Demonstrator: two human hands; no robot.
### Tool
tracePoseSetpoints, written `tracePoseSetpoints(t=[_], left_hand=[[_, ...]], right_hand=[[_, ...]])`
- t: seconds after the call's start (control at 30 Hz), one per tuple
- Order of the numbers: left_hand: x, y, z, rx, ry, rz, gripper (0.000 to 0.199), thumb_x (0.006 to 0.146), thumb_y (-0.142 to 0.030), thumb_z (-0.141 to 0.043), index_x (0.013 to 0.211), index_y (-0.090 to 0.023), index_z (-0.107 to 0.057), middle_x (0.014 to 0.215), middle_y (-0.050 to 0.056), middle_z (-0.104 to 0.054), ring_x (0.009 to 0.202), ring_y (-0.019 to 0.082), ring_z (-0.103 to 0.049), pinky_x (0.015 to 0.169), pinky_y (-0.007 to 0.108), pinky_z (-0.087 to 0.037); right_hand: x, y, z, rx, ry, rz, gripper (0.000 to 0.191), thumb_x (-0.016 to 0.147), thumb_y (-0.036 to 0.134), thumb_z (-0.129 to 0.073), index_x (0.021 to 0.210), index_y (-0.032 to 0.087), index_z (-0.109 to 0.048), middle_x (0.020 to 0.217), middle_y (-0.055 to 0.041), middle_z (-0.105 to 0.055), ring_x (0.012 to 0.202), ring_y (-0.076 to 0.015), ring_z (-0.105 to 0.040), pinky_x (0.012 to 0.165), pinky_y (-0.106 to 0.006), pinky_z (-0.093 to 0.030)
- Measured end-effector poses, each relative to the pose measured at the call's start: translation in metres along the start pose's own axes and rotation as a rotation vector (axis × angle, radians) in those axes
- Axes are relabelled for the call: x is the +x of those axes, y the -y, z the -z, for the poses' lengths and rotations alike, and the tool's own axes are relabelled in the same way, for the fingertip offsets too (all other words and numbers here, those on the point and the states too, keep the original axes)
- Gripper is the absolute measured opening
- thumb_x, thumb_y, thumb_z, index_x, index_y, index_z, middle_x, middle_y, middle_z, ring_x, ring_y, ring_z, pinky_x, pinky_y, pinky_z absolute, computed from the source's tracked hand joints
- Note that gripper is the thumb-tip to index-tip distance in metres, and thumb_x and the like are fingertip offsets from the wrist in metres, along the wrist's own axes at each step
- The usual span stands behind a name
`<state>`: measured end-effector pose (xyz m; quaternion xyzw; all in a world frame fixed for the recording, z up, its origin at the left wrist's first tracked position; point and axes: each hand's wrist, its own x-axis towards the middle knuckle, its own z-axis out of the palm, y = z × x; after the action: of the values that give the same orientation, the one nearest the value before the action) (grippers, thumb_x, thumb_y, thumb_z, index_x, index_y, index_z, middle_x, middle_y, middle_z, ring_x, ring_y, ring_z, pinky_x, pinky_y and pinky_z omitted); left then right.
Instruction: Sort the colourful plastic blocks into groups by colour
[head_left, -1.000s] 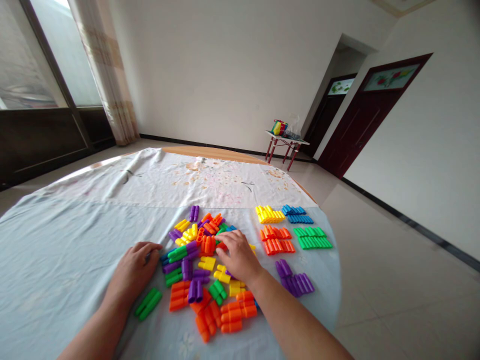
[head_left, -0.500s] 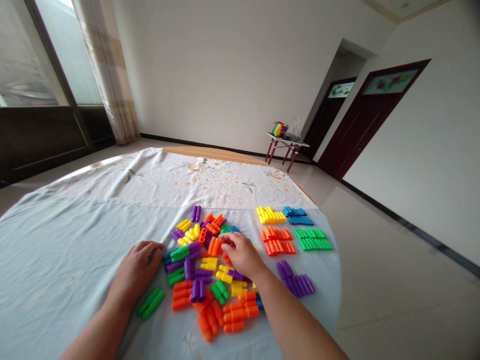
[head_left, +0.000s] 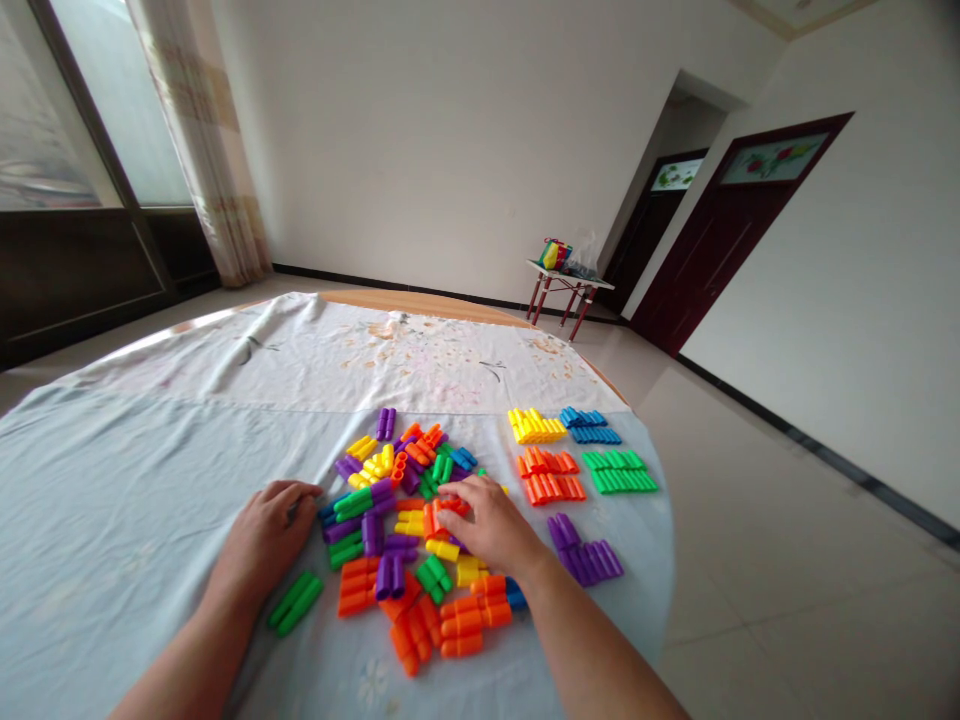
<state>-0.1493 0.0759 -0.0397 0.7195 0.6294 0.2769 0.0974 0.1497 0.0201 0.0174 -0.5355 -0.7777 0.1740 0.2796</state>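
Observation:
A mixed pile of orange, yellow, purple, green and blue plastic pieces lies on the cloth between my hands. My right hand (head_left: pixel 484 520) is over the pile's right side, fingers closed round an orange piece (head_left: pixel 435 520). My left hand (head_left: pixel 270 530) rests at the pile's left edge, with a small dark thing between its fingers that I cannot make out. Beside the left wrist lies a green piece (head_left: pixel 295 603). Right of the pile are groups sorted by colour: yellow (head_left: pixel 535 426), blue (head_left: pixel 592 427), orange (head_left: pixel 551 476), green (head_left: pixel 620 472) and purple (head_left: pixel 585 552).
The round table bears a light blue cloth (head_left: pixel 135 500) and a white floral cloth (head_left: pixel 435 362). Beyond it stands a small table (head_left: pixel 568 275) with a colourful bag (head_left: pixel 555 254). Dark red doors (head_left: pixel 742 230) are at the right, a curtain (head_left: pixel 199 140) at the left.
My right hand has moved slightly down with the orange piece, uncovering green pieces above it. My left hand has hardly moved. The view has shifted slightly.

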Motion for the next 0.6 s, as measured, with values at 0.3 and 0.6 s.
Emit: tracePoseSetpoints(t=[0.3,0.6], left_hand=[[0.009,0.016,-0.008,-0.009,0.005,-0.006,0.041,0.076,-0.047,-0.039,0.089,-0.021,-0.068,0.099,0.009,-0.066,0.093,0.024,-0.060,0.090,0.038,-0.046],[0.013,0.035,-0.019,0.000,-0.038,-0.021,0.036,0.077,-0.048,-0.039,0.084,-0.027,-0.067,0.096,0.006,-0.066,0.086,0.025,-0.063,0.088,0.041,-0.049]], right_hand=[[0.004,-0.003,-0.003,-0.098,0.058,0.001,0.034,0.075,0.032,-0.067,0.107,0.020,-0.064,0.093,-0.0050,-0.065,0.091,-0.0186,-0.059,0.085,-0.030,-0.045],[0.010,-0.002,-0.006,-0.168,0.070,0.011,0.037,0.072,0.029,-0.063,0.107,0.019,-0.064,0.083,-0.0048,-0.066,0.084,-0.0212,-0.061,0.081,-0.031,-0.046]])
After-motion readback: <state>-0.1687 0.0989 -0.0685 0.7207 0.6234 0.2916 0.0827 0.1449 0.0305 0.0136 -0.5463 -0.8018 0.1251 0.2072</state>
